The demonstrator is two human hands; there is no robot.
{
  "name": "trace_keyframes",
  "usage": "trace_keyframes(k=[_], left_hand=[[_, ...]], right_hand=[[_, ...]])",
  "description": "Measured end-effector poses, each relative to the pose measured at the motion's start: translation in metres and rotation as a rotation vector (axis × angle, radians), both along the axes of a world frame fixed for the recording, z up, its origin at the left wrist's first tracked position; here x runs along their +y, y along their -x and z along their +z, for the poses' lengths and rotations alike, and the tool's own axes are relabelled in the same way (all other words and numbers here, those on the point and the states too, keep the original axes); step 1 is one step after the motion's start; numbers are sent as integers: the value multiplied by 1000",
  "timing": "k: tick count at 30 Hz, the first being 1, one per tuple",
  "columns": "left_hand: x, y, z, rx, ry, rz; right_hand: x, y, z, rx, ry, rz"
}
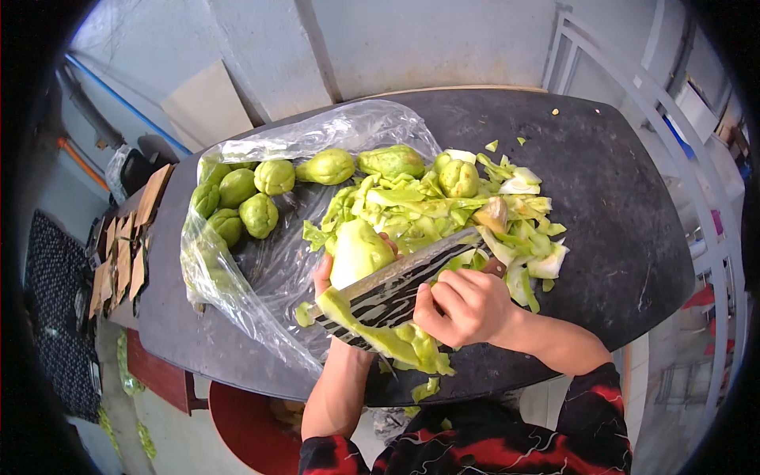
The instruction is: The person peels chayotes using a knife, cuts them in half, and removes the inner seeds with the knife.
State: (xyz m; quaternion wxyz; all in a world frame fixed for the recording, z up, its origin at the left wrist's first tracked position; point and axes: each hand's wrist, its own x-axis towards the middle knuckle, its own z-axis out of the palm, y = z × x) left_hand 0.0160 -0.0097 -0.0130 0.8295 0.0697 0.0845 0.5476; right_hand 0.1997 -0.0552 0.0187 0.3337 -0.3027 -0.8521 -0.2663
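Observation:
My left hand (323,273) is wrapped round a pale, partly peeled chayote (358,252), its palm mostly hidden behind a wide blade. The fingers of my right hand (463,305) are closed on the right end of the wide knife (388,289), whose handle is mostly hidden. The blade slants down to the left in front of the chayote, with a long green strip of peel (388,336) hanging along its lower edge. Behind the hands lies a heap of green peelings (412,210), with a chayote (458,179) on top.
Several whole green chayotes (237,188) lie in a clear plastic bag (261,313) on the left of the dark table (625,229). A red tub (245,431) stands below the front edge. White metal railings (693,166) rise at the right.

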Motion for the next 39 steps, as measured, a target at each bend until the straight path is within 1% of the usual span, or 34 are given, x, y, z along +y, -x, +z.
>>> trace_keyframes(k=[2, 3, 4, 6, 8, 10, 11, 14, 16, 17, 18, 20, 21, 22, 24, 26, 27, 28, 30, 31, 32, 34, 35, 36, 38, 39], left_hand=[[3, 3, -9, 37, 14, 52], [1, 5, -3, 179, -49, 86], [4, 3, 2, 251, -10, 179], [9, 11, 0, 196, -30, 208], [9, 12, 3, 215, -24, 217], [4, 11, 6, 299, -110, 133], [4, 10, 4, 375, -149, 129], [5, 11, -4, 311, -248, 50], [1, 14, -3, 312, -209, 71], [0, 15, -1, 316, -178, 95], [-1, 15, 0, 316, -188, 91], [2, 13, 0, 308, -229, 113], [-1, 10, 4, 316, -210, 117], [-2, 12, -2, 315, -281, 112], [-4, 14, -8, 239, -294, 54], [-7, 10, 3, 199, -294, -73], [-7, 11, 3, 209, -324, -85], [-2, 8, 5, 198, -341, -79], [-5, 6, 5, 261, -225, 37], [-3, 4, 7, 245, -86, 132], [0, 5, 6, 246, -86, 137], [8, 12, -3, 100, -63, 95], [10, 14, -8, 83, -81, 105], [10, 12, -5, 84, -82, 105], [12, 5, 1, 237, 75, 192], [11, 5, -2, 263, 25, 145]], right_hand=[[3, -3, -1, -13, 9, -12], [10, -8, -6, 12, 33, -51], [17, -13, -12, 36, 57, -89], [24, -21, -14, 65, 87, -120], [21, -21, -6, 140, 161, -26], [11, -15, 3, 139, 162, -5], [5, -11, 5, 108, 139, -10], [-1, -13, 9, 50, 119, -38], [17, -20, -5, 119, 138, -65], [28, -27, -13, 104, 198, -120], [27, -27, -13, 106, 188, -125], [29, -28, -11, 131, 144, -85], [20, -24, -1, 107, 155, -57], [11, -18, 7, 110, 91, -34], [11, -16, 6, 123, 84, -60], [38, -34, -15, 99, 276, -245], [39, -41, -11, 140, 331, -237], [41, -43, -6, 129, 312, -235], [31, -38, 0, 171, 335, -227], [29, -36, 3, 160, 336, -228], [30, -36, 1, 160, 336, -223], [30, -34, -4, 123, 295, -232], [29, -33, -4, 125, 295, -231], [26, -31, -4, 102, 225, -195], [19, -24, 3, 41, 94, -153], [15, -19, 5, 35, 40, -108]])
